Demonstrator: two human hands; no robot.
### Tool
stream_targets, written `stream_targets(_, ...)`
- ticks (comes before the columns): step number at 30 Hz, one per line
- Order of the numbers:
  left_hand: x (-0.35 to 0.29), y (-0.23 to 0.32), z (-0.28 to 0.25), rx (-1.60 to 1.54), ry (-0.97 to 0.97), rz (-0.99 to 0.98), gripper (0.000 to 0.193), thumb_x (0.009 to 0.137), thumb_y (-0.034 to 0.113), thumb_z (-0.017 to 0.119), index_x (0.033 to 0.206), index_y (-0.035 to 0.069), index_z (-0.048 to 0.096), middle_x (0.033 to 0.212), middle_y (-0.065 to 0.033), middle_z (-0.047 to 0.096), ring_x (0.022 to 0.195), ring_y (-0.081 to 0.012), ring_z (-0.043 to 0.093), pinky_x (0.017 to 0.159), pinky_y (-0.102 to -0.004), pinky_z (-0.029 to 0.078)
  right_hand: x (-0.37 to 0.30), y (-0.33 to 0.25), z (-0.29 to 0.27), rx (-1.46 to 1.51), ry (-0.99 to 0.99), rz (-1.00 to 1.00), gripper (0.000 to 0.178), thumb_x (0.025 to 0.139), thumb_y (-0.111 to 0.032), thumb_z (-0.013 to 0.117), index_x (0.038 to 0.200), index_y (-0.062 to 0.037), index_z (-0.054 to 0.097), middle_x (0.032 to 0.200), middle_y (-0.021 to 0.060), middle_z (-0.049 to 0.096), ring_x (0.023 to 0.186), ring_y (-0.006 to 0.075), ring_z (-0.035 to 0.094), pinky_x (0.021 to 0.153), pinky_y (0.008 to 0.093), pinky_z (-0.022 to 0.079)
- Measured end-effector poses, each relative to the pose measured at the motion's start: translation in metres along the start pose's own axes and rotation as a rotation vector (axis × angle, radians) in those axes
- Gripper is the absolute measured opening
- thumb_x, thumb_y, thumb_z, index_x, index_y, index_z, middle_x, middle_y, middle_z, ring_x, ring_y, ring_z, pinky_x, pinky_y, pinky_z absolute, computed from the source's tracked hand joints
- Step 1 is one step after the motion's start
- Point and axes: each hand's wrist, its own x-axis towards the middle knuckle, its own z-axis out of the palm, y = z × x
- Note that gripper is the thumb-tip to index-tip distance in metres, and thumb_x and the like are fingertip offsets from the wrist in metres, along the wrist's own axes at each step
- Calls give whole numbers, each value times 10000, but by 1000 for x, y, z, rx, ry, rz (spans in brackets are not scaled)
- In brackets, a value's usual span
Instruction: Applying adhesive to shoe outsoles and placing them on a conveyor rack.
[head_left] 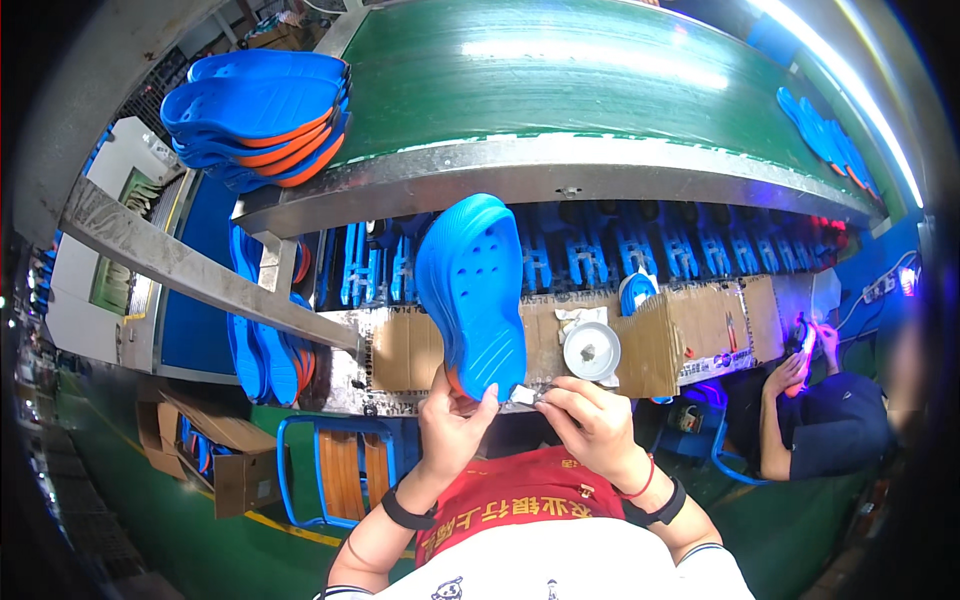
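Blue perforated clog (482, 300) was held above the cardboard-covered bench (405, 350), toe pointing away, its heel gripped by the left hand (452, 415). Just right of the heel, a small whitish object (523, 395), its kind too small to tell, was pinched by the right hand's (592, 420) fingertips. Beyond it, a white bowl (577, 369) was set beside an upright cardboard flap (650, 350).
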Motion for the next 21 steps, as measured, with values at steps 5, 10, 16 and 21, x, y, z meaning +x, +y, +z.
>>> stream_targets(5,6,-1,4,12,-17,4,429,838,-7,661,1218,-58,469,987,-140,665,880,-156,667,769,-282,561,3,6,0,-26,31,18,172,751,-58,742,901,-54,656,868,116,670,648,263,665,543,317,528)
stream_targets(10,16,-1,23,123,-91,53,429,833,-6,666,1213,-55,473,969,-126,669,825,-153,674,722,-278,563,-4,17,-22,-139,105,63,165,755,-58,736,903,-60,661,873,111,669,660,269,665,560,321,530)
stream_targets(16,55,17,88,-195,-390,-50,596,822,-50,654,1261,18,257,1119,-161,592,920,-214,662,753,-321,570,-29,46,-94,-128,469,303,77,765,-2,714,833,1,678,807,124,676,715,254,670,641,309,525)
stream_targets(21,130,82,266,-293,-716,-89,562,844,168,707,1218,-16,329,1102,-136,556,924,-230,642,728,-335,569,-92,63,-167,-278,727,505,68,771,41,701,829,27,669,785,98,664,580,114,566,510,230,429)
